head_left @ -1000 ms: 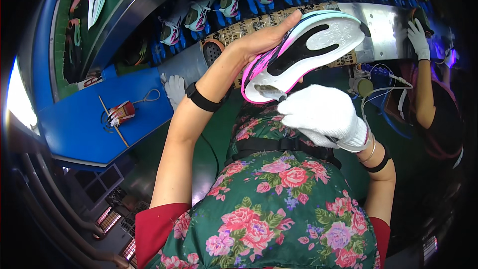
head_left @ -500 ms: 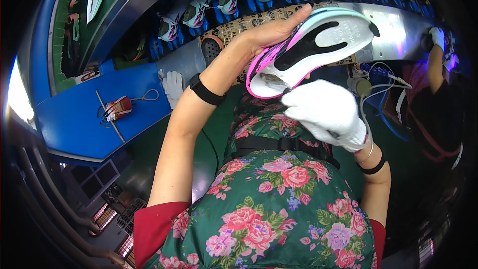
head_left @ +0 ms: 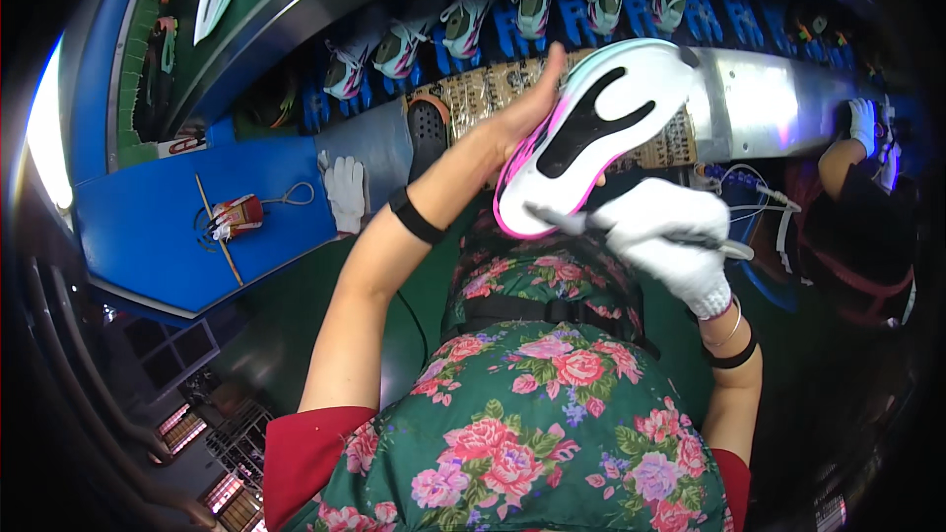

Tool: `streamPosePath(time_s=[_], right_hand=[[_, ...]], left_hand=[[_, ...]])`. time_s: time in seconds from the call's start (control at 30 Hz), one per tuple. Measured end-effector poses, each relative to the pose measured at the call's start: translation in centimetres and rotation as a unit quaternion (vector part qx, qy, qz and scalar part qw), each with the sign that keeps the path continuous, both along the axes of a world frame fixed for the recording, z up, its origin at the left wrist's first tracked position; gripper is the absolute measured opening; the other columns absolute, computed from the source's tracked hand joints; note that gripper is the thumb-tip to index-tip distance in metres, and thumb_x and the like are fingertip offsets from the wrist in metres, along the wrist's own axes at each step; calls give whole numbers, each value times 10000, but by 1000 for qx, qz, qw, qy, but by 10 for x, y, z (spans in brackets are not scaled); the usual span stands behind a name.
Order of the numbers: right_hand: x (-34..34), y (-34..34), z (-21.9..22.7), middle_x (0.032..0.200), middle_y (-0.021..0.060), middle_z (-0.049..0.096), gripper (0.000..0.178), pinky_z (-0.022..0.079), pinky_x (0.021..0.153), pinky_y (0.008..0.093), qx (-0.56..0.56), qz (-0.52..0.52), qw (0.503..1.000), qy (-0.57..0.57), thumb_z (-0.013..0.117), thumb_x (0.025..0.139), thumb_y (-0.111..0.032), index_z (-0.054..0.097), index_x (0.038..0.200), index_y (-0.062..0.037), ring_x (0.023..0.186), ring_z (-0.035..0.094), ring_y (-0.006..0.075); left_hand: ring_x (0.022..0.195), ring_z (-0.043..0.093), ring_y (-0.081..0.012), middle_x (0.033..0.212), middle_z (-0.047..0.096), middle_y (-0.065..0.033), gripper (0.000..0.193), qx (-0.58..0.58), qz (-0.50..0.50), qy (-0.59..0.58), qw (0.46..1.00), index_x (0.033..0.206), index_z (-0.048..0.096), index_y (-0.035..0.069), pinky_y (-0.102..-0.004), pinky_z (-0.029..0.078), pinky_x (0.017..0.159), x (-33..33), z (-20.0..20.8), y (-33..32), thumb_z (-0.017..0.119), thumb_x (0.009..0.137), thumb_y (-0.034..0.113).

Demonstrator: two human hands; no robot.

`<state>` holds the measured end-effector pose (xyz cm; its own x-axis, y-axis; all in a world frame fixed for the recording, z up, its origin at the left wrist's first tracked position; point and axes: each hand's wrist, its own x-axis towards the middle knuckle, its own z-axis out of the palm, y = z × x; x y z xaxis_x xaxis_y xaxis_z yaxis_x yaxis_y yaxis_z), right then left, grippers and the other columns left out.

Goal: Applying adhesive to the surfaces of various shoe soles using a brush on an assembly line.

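From the head camera we see our bare left hand curled around the far side of a sneaker, holding it sole-up above our chest, thumb hidden behind the shoe. Its white sole with a black patch and pink edge faces us. Our gloved right hand is closed around a thin tool, whose tip touches the heel end of the sole; we cannot tell what kind of tool it is.

We judge the grip on the shoe to be one-sided, so a hard push from the tool could twist it out of our palm. The tip could also skid across the smooth sole and mark it.

Beyond, more sneakers sit in a row on the blue conveyor, a spare white glove lies on the bench, and a co-worker's gloved hand works well apart at the right.
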<state>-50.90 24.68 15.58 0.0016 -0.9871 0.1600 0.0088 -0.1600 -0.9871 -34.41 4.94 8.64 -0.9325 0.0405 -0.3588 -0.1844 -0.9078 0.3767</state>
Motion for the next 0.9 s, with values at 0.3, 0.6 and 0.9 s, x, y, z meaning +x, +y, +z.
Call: streamPosePath(time_s=[0.3, 0.6, 0.9], right_hand=[[-12, -18, 10, 981, 124, 766, 182, 576, 815, 308, -43, -182, 973, 133, 789, 794, 26, 789, 967, -30, 892, 736, 199], [4, -2, 41, 1029, 121, 768, 228, 578, 869, 383, -132, -147, 946, 258, 789, 795, -4, 785, 1011, -77, 981, 734, 285], [13, -2, 56, 984, 144, 768, 200, 585, 806, 371, -172, -234, 928, 235, 809, 748, 34, 776, 938, -19, 915, 737, 281]], left_hand=[[1292, 580, -289, 1438, 547, -212, 466, -3, 237, -97, 967, 1475, 428, -23, -469, 472, 1122, 10, -7, 73, 329, 1121, 264], [1287, 567, -430, 1437, 522, -265, 595, 204, 281, 40, 937, 1498, 379, -17, -593, 516, 1062, 38, 14, 75, 452, 1076, 395], [1517, 257, -405, 1601, 278, -322, 1218, 67, 234, 115, 963, 1608, 230, 25, -539, 247, 1245, 17, 42, 65, 833, 707, 580]])
